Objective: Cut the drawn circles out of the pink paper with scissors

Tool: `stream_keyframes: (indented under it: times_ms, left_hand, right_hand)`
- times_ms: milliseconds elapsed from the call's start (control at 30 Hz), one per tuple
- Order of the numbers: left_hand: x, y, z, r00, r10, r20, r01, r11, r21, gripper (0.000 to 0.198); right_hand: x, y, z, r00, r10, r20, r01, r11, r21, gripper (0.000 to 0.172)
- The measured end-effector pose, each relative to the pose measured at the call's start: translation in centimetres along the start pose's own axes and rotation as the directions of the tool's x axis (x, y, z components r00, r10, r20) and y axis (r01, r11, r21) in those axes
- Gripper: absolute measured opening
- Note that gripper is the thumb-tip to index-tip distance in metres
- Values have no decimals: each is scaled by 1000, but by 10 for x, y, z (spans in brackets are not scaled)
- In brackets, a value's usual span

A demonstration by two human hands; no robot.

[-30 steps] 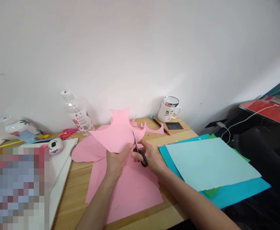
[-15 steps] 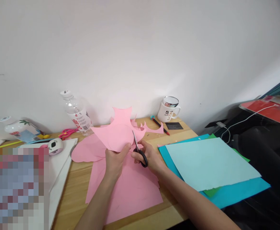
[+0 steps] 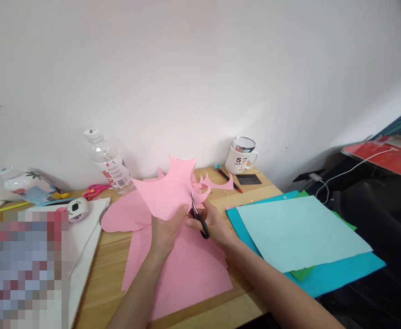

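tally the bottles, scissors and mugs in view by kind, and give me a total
Bottles: 2
Scissors: 2, one pair in the right hand
Mug: 1
Total: 5

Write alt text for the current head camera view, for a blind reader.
A person's right hand holds black-handled scissors at a cut pink paper gripped in the left hand, above more pink sheets on a wooden desk. A clear bottle and a white mug stand behind; pale blue paper lies to the right.
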State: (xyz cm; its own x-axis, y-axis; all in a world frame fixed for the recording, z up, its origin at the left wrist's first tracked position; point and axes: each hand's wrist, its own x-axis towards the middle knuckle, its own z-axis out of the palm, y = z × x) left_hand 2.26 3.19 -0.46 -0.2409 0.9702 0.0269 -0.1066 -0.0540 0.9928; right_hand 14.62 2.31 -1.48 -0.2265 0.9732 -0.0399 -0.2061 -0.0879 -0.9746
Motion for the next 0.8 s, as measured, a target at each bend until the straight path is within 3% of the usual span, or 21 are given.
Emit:
stream_keyframes:
  times_ms: [133, 300, 567, 800]
  left_hand:
    - [1, -3, -1, 1000, -4, -2, 4, 1000, 14, 39]
    - [2, -3, -1, 1000, -6, 6, 6, 1000, 19, 32]
    - [1, 4, -1, 1000, -8, 7, 8, 1000, 18, 48]
    - [1, 3, -2, 1000, 2, 13, -2, 1000, 13, 50]
  right_hand:
    - [0, -3, 1, 1000, -1, 26, 1, 1000, 15, 68]
    - [0, 0, 2, 1000, 8, 11, -8, 1000, 8, 63]
    - [2, 5, -1, 1000, 14, 11, -14, 1000, 11, 57]
    - [2, 5, -2, 1000, 24, -10, -24, 1000, -10, 50]
